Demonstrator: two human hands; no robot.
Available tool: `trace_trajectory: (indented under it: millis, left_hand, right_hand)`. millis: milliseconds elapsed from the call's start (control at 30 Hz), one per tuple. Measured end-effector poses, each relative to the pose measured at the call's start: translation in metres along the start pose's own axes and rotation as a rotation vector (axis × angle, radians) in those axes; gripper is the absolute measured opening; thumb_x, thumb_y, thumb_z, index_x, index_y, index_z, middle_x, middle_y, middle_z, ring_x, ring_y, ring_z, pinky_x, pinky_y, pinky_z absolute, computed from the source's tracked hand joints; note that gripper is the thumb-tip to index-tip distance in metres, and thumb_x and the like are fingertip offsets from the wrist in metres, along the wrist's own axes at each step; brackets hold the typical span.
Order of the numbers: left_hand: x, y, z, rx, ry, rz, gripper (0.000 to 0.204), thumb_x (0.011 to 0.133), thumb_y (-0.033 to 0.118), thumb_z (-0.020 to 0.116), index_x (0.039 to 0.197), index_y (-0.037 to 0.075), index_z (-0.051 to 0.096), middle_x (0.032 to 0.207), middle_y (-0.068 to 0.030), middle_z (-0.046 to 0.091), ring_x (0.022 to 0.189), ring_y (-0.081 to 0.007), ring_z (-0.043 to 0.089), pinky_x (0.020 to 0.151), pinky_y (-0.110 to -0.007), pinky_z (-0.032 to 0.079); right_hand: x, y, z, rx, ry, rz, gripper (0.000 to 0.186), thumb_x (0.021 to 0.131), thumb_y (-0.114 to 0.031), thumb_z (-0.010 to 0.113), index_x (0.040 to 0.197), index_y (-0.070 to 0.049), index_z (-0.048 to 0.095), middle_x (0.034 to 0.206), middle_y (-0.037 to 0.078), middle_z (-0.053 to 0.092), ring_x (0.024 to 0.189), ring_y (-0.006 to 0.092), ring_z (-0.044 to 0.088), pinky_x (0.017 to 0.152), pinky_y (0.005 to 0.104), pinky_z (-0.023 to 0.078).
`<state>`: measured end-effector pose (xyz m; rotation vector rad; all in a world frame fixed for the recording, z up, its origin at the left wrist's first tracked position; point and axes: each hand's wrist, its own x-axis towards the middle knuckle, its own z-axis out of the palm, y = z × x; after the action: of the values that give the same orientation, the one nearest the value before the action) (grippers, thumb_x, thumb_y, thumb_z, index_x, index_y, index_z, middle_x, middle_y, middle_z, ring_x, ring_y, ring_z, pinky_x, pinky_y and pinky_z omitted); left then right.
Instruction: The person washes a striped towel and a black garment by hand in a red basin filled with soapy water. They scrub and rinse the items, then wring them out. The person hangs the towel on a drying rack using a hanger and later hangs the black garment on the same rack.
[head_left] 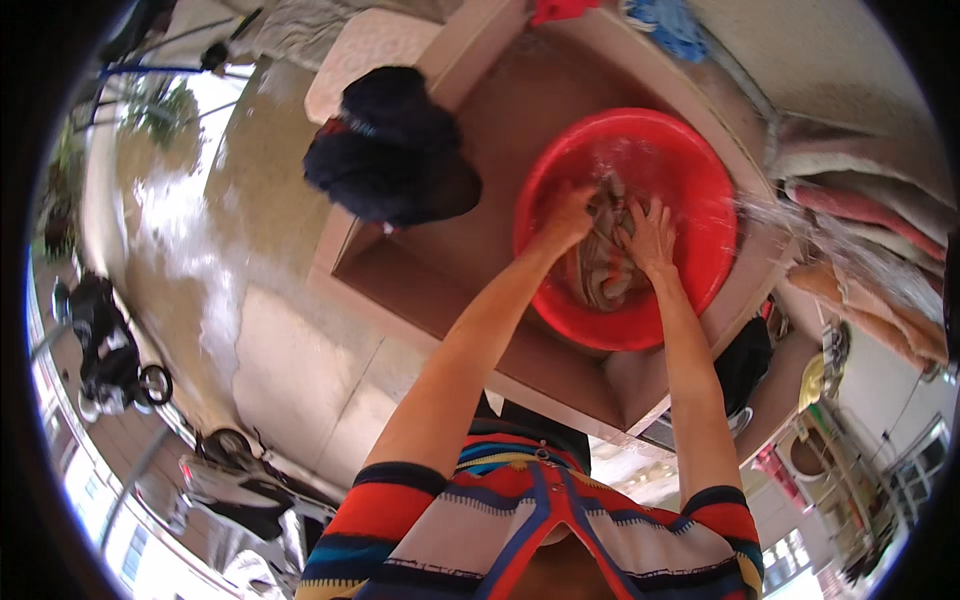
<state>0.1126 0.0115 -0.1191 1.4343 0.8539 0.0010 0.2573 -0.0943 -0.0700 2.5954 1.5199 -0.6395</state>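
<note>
A round red basin (708, 270) sits inside a tiled sink (560, 75), and a greyish-brown wet cloth (608, 272) lies bunched in it. My left hand (570, 214) is at the cloth's upper left, its fingers curled and closed on the fabric. To its right, my right hand (653, 236) lies with fingers spread on the cloth's edge, palm down. A splash of clear water (625, 155) blurs the basin's far part.
A dark blue bundle of cloth (395, 150) hangs over the sink's left wall. Water (840, 235) sprays in from the right, past folded blankets (870, 210). Blue fabric (668, 28) lies by the far rim. Motor scooters (105, 345) stand far left on wet ground.
</note>
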Motion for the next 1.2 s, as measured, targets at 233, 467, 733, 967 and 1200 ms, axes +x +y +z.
trace_trajectory:
  millis: [233,467,733,967,1200]
  left_hand:
    - [0.007,0.048,0.032,-0.528,0.272,0.032,0.045,0.089,0.023,0.054,0.129,0.005,0.042,0.124,-0.0122,0.047,0.109,-0.0215,0.050,0.090,-0.035,0.043]
    - [0.001,0.083,-0.001,-1.526,-0.716,-0.009,0.047,0.084,0.058,0.047,0.079,0.012,0.053,0.070,-0.0017,0.057,0.057,-0.0142,0.056,0.052,-0.027,0.047]
    - [-0.021,0.093,0.037,-0.932,-0.115,-0.648,0.017,0.090,0.017,0.049,0.091,0.003,0.060,0.079,-0.0078,0.062,0.070,-0.0200,0.062,0.068,-0.035,0.053]
    - [-0.003,0.043,0.009,-0.058,0.158,0.181,0.057,0.071,-0.007,0.057,0.122,0.000,0.034,0.105,-0.0145,0.050,0.102,-0.0301,0.051,0.090,-0.039,0.041]
    - [-0.002,0.050,0.002,-0.072,0.123,0.179,0.038,0.069,-0.014,0.051,0.105,0.000,0.051,0.098,-0.0127,0.062,0.094,-0.0233,0.060,0.080,-0.033,0.049]
  right_hand:
    - [0.017,-0.024,0.003,1.473,0.319,0.536,0.033,0.076,-0.008,0.057,0.108,-0.001,0.052,0.098,0.015,0.059,0.088,0.0233,0.057,0.077,0.0344,0.045]
    - [-0.051,-0.138,-0.083,0.798,0.548,0.116,0.031,0.071,-0.018,0.071,0.088,-0.003,0.051,0.094,0.014,0.048,0.086,0.0302,0.054,0.071,0.0399,0.046]
    - [0.020,-0.008,-0.032,0.359,0.635,0.385,0.033,0.083,-0.039,0.056,0.076,-0.007,0.055,0.083,0.015,0.059,0.070,0.0340,0.059,0.059,0.0449,0.047]
    - [-0.016,0.000,0.025,0.005,0.418,0.209,0.050,0.082,-0.040,0.057,0.124,-0.014,0.048,0.137,0.017,0.032,0.119,0.0410,0.034,0.089,0.0553,0.035]
    - [0.012,0.056,0.043,0.164,0.452,0.392,0.040,0.077,-0.025,0.063,0.112,-0.006,0.056,0.091,0.019,0.060,0.096,0.0307,0.054,0.086,0.0382,0.042]
